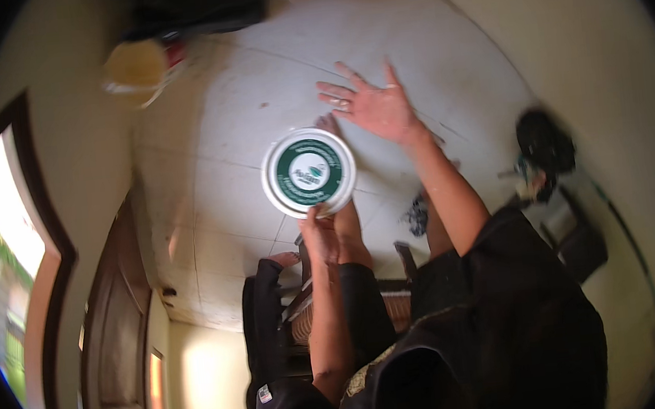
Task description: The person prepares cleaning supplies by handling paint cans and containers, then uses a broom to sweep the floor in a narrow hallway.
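Observation:
A round white lid or shallow container [270,177] with a green printed ring faces up in front of me. It bears writing and a leaf mark; whether a container sits below it is hidden. My left hand [320,238] grips its near rim, thumb on top. To the right and farther forward, my right hand [380,108] is raised with fingers spread and nothing in it. Pale smears show on that hand's fingers, and one finger seems to wear a ring. The two hands are apart.
Below lies a pale tiled floor [220,197]. At the upper left is a blurred yellowish bucket-like container [137,66]. A black bundle [543,139] and a dark box [579,239] sit by the right wall. A brown door [118,337] and a window [5,200] are at left.

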### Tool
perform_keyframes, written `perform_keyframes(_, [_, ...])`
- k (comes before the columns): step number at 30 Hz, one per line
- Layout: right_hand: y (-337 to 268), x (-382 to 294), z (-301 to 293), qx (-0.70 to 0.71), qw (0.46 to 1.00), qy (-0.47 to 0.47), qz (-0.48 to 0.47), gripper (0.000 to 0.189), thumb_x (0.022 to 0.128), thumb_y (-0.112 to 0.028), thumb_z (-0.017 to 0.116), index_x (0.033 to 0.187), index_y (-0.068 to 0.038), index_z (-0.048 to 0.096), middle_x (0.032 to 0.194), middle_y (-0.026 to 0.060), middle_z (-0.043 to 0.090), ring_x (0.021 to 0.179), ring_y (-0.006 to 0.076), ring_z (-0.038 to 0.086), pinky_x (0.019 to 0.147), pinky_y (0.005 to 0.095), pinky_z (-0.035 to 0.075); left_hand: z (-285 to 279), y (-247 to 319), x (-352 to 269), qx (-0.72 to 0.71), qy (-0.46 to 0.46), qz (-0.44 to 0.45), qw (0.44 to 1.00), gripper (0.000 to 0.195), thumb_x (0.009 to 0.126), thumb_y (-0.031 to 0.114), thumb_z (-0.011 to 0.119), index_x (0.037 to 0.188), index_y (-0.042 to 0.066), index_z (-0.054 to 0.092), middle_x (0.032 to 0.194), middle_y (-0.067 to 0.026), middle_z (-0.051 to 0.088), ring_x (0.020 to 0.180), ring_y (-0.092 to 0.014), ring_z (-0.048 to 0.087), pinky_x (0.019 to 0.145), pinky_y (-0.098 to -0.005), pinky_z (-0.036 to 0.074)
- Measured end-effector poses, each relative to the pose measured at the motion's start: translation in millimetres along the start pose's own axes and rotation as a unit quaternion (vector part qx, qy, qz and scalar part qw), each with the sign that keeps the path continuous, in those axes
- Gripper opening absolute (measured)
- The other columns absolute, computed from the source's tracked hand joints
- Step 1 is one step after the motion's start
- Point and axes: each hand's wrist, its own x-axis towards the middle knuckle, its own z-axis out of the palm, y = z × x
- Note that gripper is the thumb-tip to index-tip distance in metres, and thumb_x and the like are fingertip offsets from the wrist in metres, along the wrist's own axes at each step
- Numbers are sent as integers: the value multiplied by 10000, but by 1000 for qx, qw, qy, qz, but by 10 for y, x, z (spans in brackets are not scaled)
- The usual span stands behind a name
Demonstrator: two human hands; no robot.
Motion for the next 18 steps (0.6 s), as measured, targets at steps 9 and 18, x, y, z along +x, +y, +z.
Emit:
perform_keyframes(9, [790,-1488,-1619,-471,597,629,-163,856,852,-609,357,1410,-15,93,1470,184,69,1365,300,22,1101,354,70,97,-19,24,135,-34,-35,990,183,794,-13,515,973,-50,523,956,-115,593,861,-197,603,800,-321,510])
perform_keyframes(18, [1577,-2898,-3847,75,527,845,46,1124,663,-849,306,1422,-103,-57,1471,209,17,1343,388,104,1056,512,190,-110,205,279,353,11,-111,929,390,790,-52,504,1166,30,437,1051,-96,548,928,-207,581,768,-358,528])
